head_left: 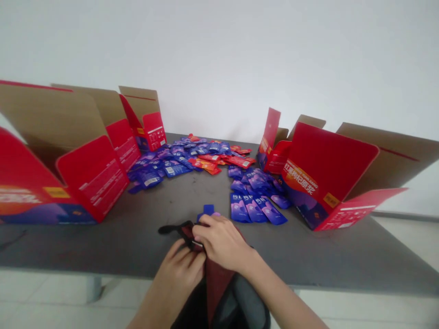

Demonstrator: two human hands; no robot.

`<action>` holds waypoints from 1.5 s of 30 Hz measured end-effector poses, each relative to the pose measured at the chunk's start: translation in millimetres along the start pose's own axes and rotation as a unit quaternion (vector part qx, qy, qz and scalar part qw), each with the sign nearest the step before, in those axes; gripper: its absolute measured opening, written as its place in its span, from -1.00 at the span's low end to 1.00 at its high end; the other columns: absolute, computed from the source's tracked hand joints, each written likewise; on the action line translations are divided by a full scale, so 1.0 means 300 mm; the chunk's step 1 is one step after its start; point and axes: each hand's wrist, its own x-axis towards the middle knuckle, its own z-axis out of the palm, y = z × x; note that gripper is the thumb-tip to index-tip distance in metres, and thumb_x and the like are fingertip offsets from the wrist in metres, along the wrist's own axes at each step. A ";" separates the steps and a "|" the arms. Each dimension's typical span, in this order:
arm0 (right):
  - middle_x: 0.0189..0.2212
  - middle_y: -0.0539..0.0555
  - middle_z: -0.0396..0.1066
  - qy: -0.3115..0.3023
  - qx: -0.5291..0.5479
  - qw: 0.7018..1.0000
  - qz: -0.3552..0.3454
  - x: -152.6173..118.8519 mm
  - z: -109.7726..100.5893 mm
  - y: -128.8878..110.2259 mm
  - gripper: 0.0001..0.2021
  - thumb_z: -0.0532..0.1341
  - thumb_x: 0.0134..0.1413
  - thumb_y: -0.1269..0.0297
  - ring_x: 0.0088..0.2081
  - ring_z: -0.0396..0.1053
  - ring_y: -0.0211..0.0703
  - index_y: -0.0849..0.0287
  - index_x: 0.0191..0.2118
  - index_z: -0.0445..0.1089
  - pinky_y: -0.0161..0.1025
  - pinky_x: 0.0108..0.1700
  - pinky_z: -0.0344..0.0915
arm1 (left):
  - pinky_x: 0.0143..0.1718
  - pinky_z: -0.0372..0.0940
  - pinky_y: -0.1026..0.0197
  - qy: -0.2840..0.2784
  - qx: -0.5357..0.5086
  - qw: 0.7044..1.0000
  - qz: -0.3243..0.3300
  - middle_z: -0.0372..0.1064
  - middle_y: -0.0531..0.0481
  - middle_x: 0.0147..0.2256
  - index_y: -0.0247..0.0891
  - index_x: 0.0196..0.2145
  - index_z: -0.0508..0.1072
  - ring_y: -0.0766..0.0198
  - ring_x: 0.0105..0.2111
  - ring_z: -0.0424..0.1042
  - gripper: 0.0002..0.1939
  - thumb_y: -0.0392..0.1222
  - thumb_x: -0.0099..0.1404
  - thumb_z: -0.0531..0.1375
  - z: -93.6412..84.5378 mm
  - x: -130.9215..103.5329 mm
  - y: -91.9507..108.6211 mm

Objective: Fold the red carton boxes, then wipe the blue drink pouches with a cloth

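At the table's front edge, my left hand [183, 265] is closed on the edge of a dark bag [219, 285] with a reddish-brown panel. Just right of it and slightly higher, my right hand [219, 240] is bent over the bag's top, its fingers pressed together. A black strap [171, 227] sticks out to the left of the fingers. Part of a blue packet [208, 209] shows just beyond my right hand; the rest of it is hidden. What lies between my fingertips is partly covered.
Open red boxes stand at the left [98, 176] and right [329, 169] of the grey table [137, 246]. Many blue packets [174, 168] and red packets [238, 161] lie between them. Several blue packets [254, 208] are fanned out near the right box.
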 end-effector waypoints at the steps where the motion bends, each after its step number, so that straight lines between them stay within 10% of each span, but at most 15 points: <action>1: -0.31 0.00 0.28 -0.009 -0.009 1.000 -0.004 0.011 0.009 0.008 -0.85 0.04 0.15 0.34 -0.31 0.24 -0.24 0.07 -0.21 0.31 -0.26 -0.16 0.10 | -0.11 0.29 -0.03 0.010 0.004 1.000 0.007 0.45 -0.02 -0.46 -0.31 -0.33 0.42 0.22 -0.42 0.45 -0.70 -0.39 0.29 -0.09 0.005 -0.005 -0.001; 10: -0.28 0.02 0.29 -0.025 -0.086 0.992 0.093 0.192 -0.009 0.153 -0.82 -0.04 0.19 0.33 -0.35 0.28 -0.23 0.09 -0.21 0.29 -0.31 -0.33 0.08 | -0.11 0.33 0.12 -0.003 0.015 1.000 0.000 0.48 -0.12 -0.34 -0.37 -0.23 0.41 0.22 -0.31 0.47 -0.62 -0.57 0.17 -0.12 0.011 -0.006 0.000; 16: -0.32 -0.02 0.25 0.010 0.036 0.999 -0.014 0.039 -0.085 0.008 -0.82 -0.06 0.23 0.32 -0.28 0.25 -0.28 0.08 -0.21 0.26 -0.34 -0.25 0.11 | -0.28 0.38 0.14 -0.029 0.066 0.997 -0.023 0.46 -0.09 -0.49 -0.34 -0.44 0.42 0.20 -0.46 0.45 -0.67 -0.60 0.04 -0.06 0.000 0.005 0.026; 20: -0.15 0.06 0.20 0.016 0.052 0.998 0.044 -0.037 -0.035 -0.024 -0.70 0.01 0.18 0.30 -0.17 0.22 -0.21 0.05 0.04 0.12 -0.27 -0.13 0.14 | -0.29 0.37 0.14 -0.041 0.063 0.997 -0.034 0.44 -0.04 -0.51 -0.31 -0.42 0.42 0.22 -0.48 0.43 -0.67 -0.59 0.03 -0.03 -0.013 0.012 0.036; 31: -0.32 0.08 0.32 -0.007 -0.025 0.992 0.122 0.118 0.003 0.146 -0.90 -0.01 0.15 0.38 -0.34 0.30 -0.20 0.19 -0.24 0.22 -0.29 -0.33 0.13 | -0.21 0.34 0.18 -0.038 0.091 0.995 -0.004 0.50 -0.13 -0.37 -0.37 -0.32 0.45 0.24 -0.39 0.47 -0.63 -0.60 0.08 -0.07 -0.008 0.029 0.018; 38: -0.29 -0.02 0.30 0.060 0.044 0.997 0.034 0.059 -0.097 0.003 -0.92 -0.01 0.18 0.33 -0.28 0.29 -0.28 0.11 -0.25 0.19 -0.34 -0.30 0.10 | -0.28 0.35 0.13 -0.099 0.056 0.993 -0.029 0.46 -0.11 -0.49 -0.35 -0.46 0.43 0.19 -0.46 0.46 -0.67 -0.61 0.03 -0.05 -0.031 0.038 0.002; 45: -0.28 0.00 0.33 -0.017 -0.002 0.999 0.034 0.061 0.016 0.044 -0.86 -0.06 0.21 0.27 -0.34 0.32 -0.22 0.09 -0.21 0.20 -0.31 -0.36 0.10 | -0.28 0.35 0.12 -0.077 0.042 0.996 -0.012 0.45 -0.08 -0.50 -0.33 -0.44 0.42 0.19 -0.46 0.44 -0.68 -0.59 0.06 -0.05 -0.026 0.037 0.007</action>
